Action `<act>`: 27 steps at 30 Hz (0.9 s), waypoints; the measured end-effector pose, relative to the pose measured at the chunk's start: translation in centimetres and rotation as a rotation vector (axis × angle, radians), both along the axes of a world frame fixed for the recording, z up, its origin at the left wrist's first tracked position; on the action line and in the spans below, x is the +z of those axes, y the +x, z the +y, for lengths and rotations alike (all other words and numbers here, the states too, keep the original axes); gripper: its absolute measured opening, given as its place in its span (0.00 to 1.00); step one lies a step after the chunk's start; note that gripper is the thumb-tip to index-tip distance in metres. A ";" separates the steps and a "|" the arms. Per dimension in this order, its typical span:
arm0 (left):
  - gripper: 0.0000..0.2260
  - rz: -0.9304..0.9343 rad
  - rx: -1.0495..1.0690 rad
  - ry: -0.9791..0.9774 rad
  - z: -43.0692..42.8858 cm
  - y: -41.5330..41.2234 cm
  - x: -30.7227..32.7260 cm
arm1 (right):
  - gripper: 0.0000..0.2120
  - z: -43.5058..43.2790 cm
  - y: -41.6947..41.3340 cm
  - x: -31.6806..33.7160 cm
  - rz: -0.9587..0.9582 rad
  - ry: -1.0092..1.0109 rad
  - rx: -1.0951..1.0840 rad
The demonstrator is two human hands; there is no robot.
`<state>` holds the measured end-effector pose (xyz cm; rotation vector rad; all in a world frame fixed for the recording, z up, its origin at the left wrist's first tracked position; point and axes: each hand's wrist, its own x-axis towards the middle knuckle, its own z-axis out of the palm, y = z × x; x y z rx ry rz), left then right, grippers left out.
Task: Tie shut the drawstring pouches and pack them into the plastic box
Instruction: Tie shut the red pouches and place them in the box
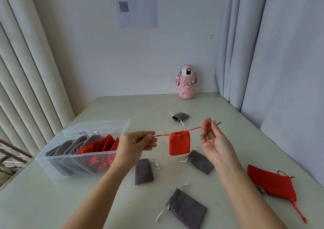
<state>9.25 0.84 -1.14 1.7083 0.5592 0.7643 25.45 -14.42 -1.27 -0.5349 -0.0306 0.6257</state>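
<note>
Red pouch (179, 143) hanging mid-air between hands, mouth cinched. Left hand (138, 143) pinching one cord (162, 135), right hand (213, 141) pinching the other. Soft, light, floppy; best carried by cords to box (98, 123)

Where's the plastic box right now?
In the head view, the plastic box sits on the table at the left, just left of the left hand that pinches the drawstring. Packed pouches lie inside.

A pink, sticker-covered drinks bottle (186, 82) stands upright at the far edge of the pale table (228, 137). A white QR-code sheet (137, 5) hangs on the wall above.
</note>
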 end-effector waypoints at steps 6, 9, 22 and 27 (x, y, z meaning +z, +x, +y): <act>0.04 0.066 0.059 0.025 -0.3 0.1 0.0 | 0.07 -0.6 0.6 0.1 0.007 0.041 -0.023; 0.09 0.234 -0.024 0.192 -0.6 -0.1 0.3 | 0.09 -0.9 1.3 -0.1 -0.010 0.042 -0.038; 0.20 -0.204 -0.202 -0.294 -1.4 -0.7 2.5 | 0.08 -1.3 2.0 -0.2 0.043 -0.002 -0.100; 0.16 -0.534 -0.310 -0.645 -0.7 -0.7 2.5 | 0.10 -0.7 1.1 0.0 0.105 0.103 -0.019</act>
